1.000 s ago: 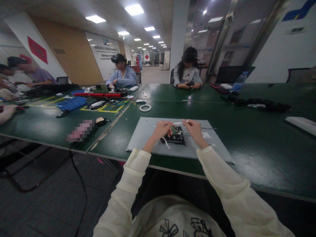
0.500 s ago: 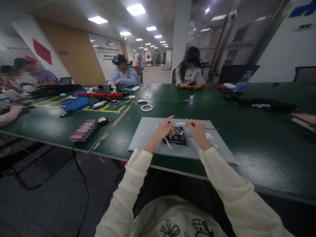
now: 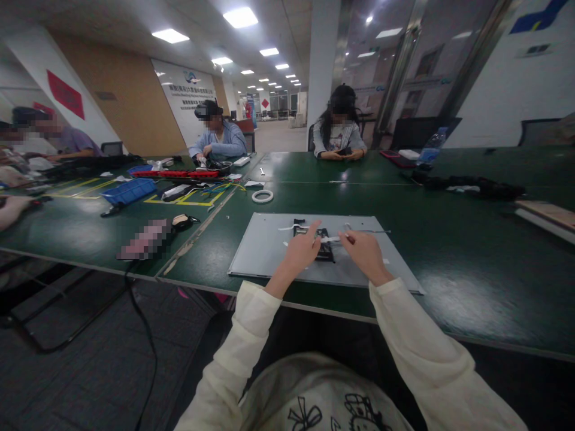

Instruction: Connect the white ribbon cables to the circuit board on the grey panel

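Note:
Between my two hands a short white strip [image 3: 331, 239], apparently tape, is stretched over a black-framed circuit board [image 3: 327, 254]. My left hand [image 3: 302, 250] pinches its left end, with the index finger pointing forward. The right end is pinched between the fingertips of my right hand [image 3: 365, 252]. Under the board lies a flat grey panel [image 3: 263, 248] on the green table. My left hand hides part of the board. Another white strip [image 3: 287, 227] sits on the panel beyond my left hand, and a thin cable runs right from the board.
A white tape roll [image 3: 262, 196] lies beyond the panel. To the left are a blue tray [image 3: 130, 191], a mouse [image 3: 183, 222] and a blurred-out object with a black cable. A water bottle [image 3: 431, 146] stands at back right. Two people sit across the table; others sit at far left.
Both hands have come down and nearer to me, bringing the white strip low over the board. The far part of the board's frame now shows beyond my left hand. The view has shifted slightly.

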A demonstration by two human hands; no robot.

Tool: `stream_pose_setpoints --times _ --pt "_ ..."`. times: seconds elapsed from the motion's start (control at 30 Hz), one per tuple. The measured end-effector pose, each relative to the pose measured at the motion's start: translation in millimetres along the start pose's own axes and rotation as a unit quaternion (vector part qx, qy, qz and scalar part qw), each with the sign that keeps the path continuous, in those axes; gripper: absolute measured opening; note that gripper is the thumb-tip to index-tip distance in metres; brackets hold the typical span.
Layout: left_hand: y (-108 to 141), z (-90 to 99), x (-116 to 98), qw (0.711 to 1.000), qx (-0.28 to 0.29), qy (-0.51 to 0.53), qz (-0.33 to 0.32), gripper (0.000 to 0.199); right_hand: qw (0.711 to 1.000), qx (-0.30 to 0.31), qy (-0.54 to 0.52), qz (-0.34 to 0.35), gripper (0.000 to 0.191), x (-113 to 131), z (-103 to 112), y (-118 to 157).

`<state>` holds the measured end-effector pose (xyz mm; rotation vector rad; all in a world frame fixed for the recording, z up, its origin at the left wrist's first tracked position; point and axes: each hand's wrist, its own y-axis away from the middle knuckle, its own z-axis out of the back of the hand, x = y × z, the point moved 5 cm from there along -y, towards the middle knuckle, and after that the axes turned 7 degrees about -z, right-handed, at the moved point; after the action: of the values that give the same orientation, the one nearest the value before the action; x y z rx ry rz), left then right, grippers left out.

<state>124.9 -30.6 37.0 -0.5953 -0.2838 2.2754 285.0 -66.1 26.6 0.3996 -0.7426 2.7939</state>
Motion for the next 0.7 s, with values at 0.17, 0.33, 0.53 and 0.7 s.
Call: stream_pose_setpoints --times 0.17,0.33,0.53,0.7 --pt "5.8 -1.2 -4.9 1.000 0.012 -0.007 0.003 0.048 1.000 0.027 -0.009 -0.006 0.043 -2.0 2.2 12.0" --pt "8.0 -3.2 -4.5 1.000 0.020 -0.016 -0.012 0.048 0.999 0.031 -0.001 -0.005 0.042 -1.5 2.7 18.0" --pt "8.2 -8.2 -2.4 0.999 0.029 -0.027 -0.029 0.045 0.999 0.049 0.001 -0.008 0.043 -2.4 -1.4 18.1" --pt "9.6 -11.7 -1.4 0.997 0.040 -0.054 -0.038 0.041 0.998 0.056 0.007 -0.006 0.042 -1.8 -2.4 18.5"
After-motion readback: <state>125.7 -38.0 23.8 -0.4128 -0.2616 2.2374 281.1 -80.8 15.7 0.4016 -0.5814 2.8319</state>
